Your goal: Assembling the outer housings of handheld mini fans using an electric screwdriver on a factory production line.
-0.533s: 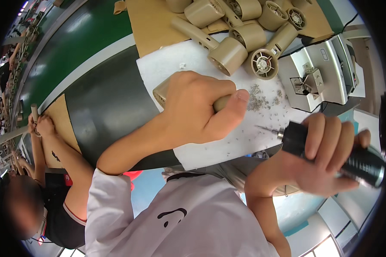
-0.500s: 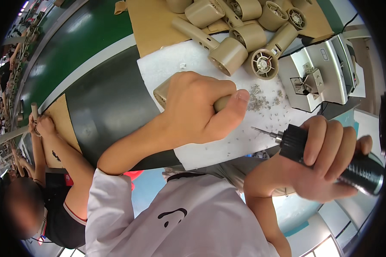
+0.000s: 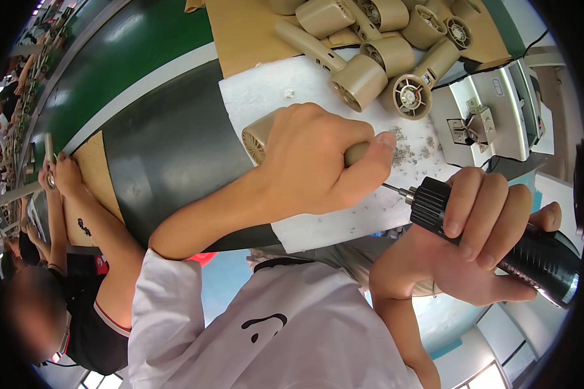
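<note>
Left grip [image 3: 321,159] partly hides a tan housing [image 3: 258,137] near scattered screws [image 3: 403,154].

The housing [image 3: 258,137] in the left hand [image 3: 321,162] is tan, like the heaped housings [image 3: 357,83] beyond it, and the sheet [image 3: 308,230] under that hand is white, flecked with grey pieces [image 3: 403,153]. To its left are a charcoal mat [image 3: 169,142] and a deep green surface [image 3: 136,52]. The screwdriver [image 3: 429,204] in the right hand [image 3: 486,227] is black with a silvery tip [image 3: 397,190]; below both hands, the shirt [image 3: 331,337] is white with a black print [image 3: 264,320].
</note>
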Demonstrator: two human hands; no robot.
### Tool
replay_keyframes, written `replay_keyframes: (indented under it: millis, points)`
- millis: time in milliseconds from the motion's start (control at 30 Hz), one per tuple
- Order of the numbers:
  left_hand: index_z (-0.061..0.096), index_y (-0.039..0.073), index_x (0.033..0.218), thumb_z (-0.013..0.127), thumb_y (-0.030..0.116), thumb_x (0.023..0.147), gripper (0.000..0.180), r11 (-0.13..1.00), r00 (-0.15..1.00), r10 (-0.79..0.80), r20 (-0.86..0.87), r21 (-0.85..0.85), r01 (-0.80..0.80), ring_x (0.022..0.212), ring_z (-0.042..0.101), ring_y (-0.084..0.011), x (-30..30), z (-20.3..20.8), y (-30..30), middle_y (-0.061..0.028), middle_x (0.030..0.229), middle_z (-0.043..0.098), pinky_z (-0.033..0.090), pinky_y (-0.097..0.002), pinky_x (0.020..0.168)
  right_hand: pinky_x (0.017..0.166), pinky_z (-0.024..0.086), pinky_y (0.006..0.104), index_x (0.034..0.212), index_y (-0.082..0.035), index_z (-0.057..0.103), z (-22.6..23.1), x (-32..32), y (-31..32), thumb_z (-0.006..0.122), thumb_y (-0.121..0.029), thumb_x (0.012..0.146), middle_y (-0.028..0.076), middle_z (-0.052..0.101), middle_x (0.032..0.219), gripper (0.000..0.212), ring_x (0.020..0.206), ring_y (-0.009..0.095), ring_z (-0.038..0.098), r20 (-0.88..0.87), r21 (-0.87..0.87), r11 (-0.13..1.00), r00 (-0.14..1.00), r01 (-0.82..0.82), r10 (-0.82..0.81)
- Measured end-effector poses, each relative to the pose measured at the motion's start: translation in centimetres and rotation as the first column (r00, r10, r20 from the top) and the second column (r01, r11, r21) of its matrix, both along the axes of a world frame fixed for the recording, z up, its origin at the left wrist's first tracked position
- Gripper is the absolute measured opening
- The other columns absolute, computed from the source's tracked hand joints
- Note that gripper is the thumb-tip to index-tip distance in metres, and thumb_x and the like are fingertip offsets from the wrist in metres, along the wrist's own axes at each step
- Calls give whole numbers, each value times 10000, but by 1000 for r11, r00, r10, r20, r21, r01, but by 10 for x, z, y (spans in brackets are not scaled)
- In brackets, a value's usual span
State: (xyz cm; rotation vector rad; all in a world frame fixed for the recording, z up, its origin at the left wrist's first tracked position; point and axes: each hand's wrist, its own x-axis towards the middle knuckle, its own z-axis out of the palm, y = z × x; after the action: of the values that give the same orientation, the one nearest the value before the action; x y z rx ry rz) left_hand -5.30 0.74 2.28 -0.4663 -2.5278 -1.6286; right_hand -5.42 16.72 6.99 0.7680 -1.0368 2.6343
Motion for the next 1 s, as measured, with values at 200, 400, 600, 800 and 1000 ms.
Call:
replay_keyframes:
  millis: [200, 400, 600, 800, 1000]
  points:
    - [500, 33, 550, 511, 160, 858, 334, 998, 998, 31, 59, -54, -27, 387, 341, -224, -1, 6, 3, -94, 452, 399, 319, -329, 405, 503, 364, 250, 1147, -76, 522, -6, 1, 1, 576, -524, 869, -34, 479, 622, 530, 524, 92, 438, -29, 3, 999, 999, -43, 43]
    - [588, 30, 538, 580, 279, 816, 374, 709, 917, 343, -201, -585, -394, 432, 520, -365, -36, -6, -18, -141, 475, 536, 448, -433, 461, 579, 342, 298, 1209, -118, 511, -21, -17, 24, 436, -711, 842, -5, 427, 676, 701, 577, 123, 379, -28, 29, 998, 998, 53, -52]
    - [625, 11, 995, 635, 140, 765, 263, 472, 841, 167, -514, -707, -526, 934, 590, -328, -75, -27, -92, -172, 916, 629, 477, -455, 776, 576, 365, 352, 1135, -163, 518, -19, -55, 84, 313, -838, 767, 61, 413, 628, 796, 575, 191, 385, -31, 135, 899, 908, 417, -417]
    - [557, 57, 1149, 694, 38, 731, 440, 793, 931, 20, -366, -562, -237, 1055, 523, -320, -85, -32, -93, -114, 1135, 567, 428, -393, 891, 564, 408, 392, 1124, -113, 441, -16, -91, 85, 283, -850, 781, 108, 496, 644, 828, 574, 224, 430, -53, 441, 660, 751, 609, -658]
    - [609, 23, 1014, 743, 71, 708, 338, 888, 967, -94, -236, -459, -26, 994, 563, -280, -78, -22, -105, -97, 1053, 576, 444, -339, 882, 547, 404, 363, 1041, -122, 454, -24, -98, 78, 314, -857, 770, 95, 486, 621, 796, 559, 201, 425, 3, 521, 601, 703, 606, -711]
